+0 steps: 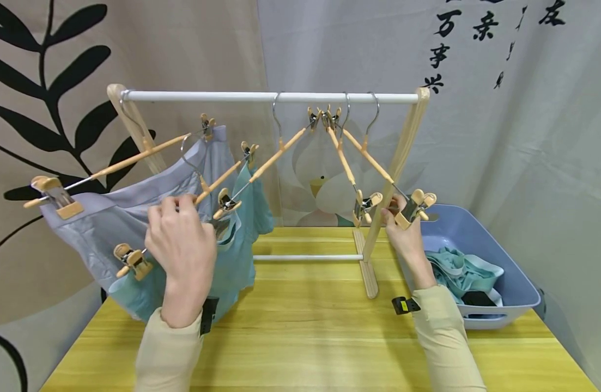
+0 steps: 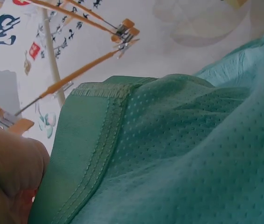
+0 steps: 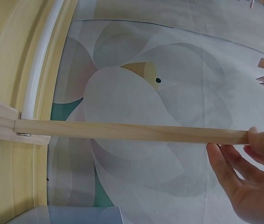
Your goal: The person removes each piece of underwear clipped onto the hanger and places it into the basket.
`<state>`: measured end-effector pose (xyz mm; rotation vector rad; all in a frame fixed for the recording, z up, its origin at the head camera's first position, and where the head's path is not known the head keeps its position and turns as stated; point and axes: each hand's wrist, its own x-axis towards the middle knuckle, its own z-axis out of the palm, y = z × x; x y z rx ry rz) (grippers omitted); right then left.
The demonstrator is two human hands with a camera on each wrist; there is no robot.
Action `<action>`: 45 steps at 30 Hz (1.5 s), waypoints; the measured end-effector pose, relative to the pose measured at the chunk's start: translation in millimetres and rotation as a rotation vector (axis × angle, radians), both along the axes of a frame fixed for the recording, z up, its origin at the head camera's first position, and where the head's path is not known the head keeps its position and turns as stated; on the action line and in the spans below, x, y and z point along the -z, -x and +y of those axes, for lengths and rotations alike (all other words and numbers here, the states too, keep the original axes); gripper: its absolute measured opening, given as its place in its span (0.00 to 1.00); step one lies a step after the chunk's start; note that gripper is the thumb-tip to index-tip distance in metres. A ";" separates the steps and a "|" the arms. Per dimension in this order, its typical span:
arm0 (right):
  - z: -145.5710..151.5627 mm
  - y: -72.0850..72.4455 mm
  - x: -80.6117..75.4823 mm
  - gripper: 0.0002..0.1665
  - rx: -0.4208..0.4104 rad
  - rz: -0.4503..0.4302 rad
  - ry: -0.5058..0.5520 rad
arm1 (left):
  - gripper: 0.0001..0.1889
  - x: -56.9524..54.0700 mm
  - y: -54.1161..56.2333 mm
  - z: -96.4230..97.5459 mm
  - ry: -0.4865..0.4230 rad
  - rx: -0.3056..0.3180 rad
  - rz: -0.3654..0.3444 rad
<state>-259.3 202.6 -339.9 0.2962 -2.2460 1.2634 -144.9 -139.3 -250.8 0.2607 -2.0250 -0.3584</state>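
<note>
My left hand (image 1: 182,245) grips the wooden bar of a clip hanger (image 1: 217,182). Clips at this hanger's ends hold a teal mesh garment (image 2: 169,149) by its waistband, and its hook shows below the rail in the head view. Behind it a lavender garment (image 1: 133,207) hangs clipped to another hanger, hooked at the rail's left end. My right hand (image 1: 405,239) holds the rack's right wooden post (image 3: 136,130), thumb on one side and fingers on the other in the right wrist view. My left fingertips are hidden behind the hanger in the head view.
A white rail (image 1: 207,97) tops the wooden drying rack, and several bare clip hangers (image 1: 369,160) hang from its right half. The blue basket (image 1: 521,288) at the right holds crumpled teal cloth (image 1: 464,272). Everything stands on a wooden table (image 1: 310,337) before a printed curtain.
</note>
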 end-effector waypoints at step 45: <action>-36.2 -53.8 -25.8 0.16 -0.135 -0.116 -0.243 | 0.09 36.2 -8.8 37.1 0.044 0.358 -0.205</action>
